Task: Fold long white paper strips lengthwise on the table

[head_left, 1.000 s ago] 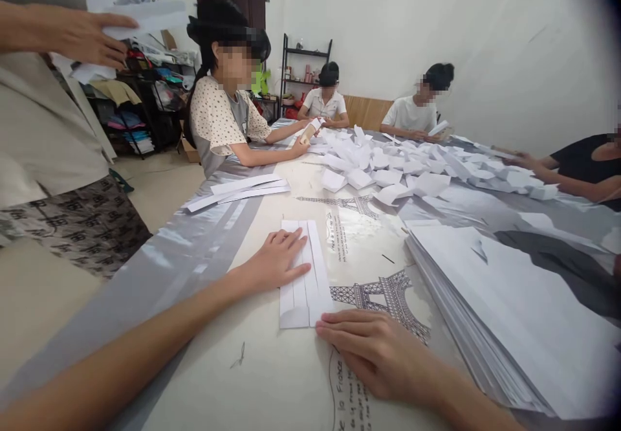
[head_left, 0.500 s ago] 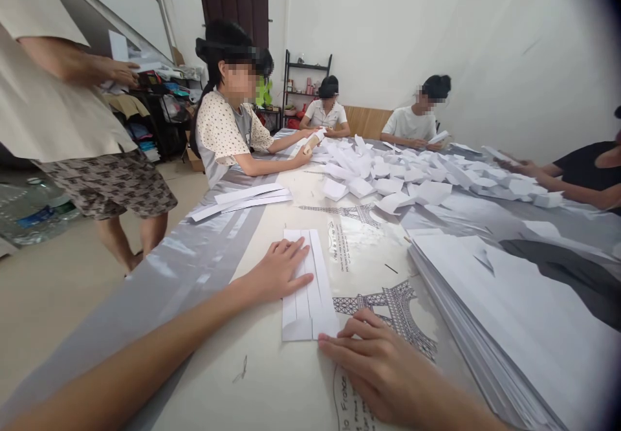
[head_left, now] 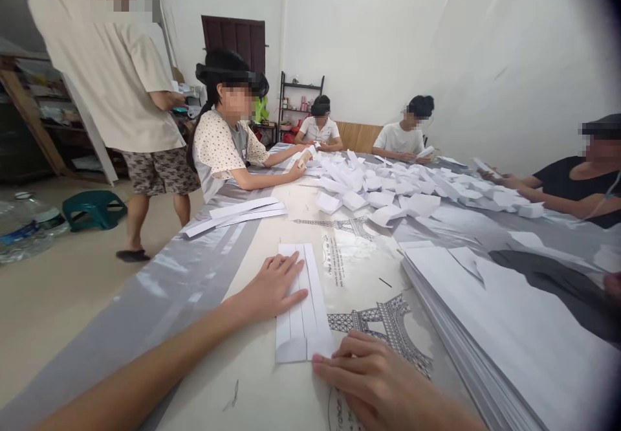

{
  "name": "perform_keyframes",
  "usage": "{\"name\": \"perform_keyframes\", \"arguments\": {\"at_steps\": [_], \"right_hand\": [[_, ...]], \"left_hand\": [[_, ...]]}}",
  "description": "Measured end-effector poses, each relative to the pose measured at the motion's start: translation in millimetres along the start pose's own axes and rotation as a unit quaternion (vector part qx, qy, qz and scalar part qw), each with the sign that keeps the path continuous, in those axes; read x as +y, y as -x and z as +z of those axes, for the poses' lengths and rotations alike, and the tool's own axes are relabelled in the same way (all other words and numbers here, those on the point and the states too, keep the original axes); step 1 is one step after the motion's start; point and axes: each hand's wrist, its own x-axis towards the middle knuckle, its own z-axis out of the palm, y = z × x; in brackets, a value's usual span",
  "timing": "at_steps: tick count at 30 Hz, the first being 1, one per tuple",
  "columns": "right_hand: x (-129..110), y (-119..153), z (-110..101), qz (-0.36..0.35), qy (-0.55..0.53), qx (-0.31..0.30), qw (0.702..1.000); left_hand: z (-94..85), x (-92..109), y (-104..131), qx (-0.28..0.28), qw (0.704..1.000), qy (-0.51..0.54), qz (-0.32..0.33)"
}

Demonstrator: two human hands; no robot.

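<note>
A long folded white sheet of paper [head_left: 303, 318], with several lengthwise creases or edges, lies on the table in front of me. My left hand [head_left: 277, 287] rests on its upper part, palm down, fingers stretched out and thumb apart. At the sheet's lower right corner is my right hand [head_left: 371, 373], its fingers bent and drawn together. Its fingertips pinch that corner, though the palm side is hidden. The near end of the sheet shows a folded flap lying flat.
A thick stack of white paper [head_left: 466, 295] lies to the right. Beyond are loose paper strips [head_left: 237, 214] and a large heap of folded white papers [head_left: 383, 188]. Several people sit around the table; another person [head_left: 116, 75] stands at left near a green stool [head_left: 94, 209].
My view has tilted up slightly, so the table sits lower in the picture. The standing person has moved right and farther back. Both my hands keep their places on the paper.
</note>
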Motion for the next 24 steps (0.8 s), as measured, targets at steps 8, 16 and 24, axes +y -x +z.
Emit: {"name": "perform_keyframes", "arguments": {"at_steps": [8,16,24], "right_hand": [[1.3,2.1,8.9,-0.023,0.035,0.01,0.999],[-0.3,-0.5,2.2,0.018,-0.01,-0.02,1.0],[0.2,-2.4,-0.8,0.033,-0.071,0.001,0.997]], "left_hand": [[-5.4,3.5,-1.1,-0.037,0.999,-0.007,-0.023],[-0.3,-0.3,-0.6,-0.014,1.0,0.006,-0.012],[-1.0,-0.5,-0.8,-0.012,1.0,0.0,-0.01]]}}
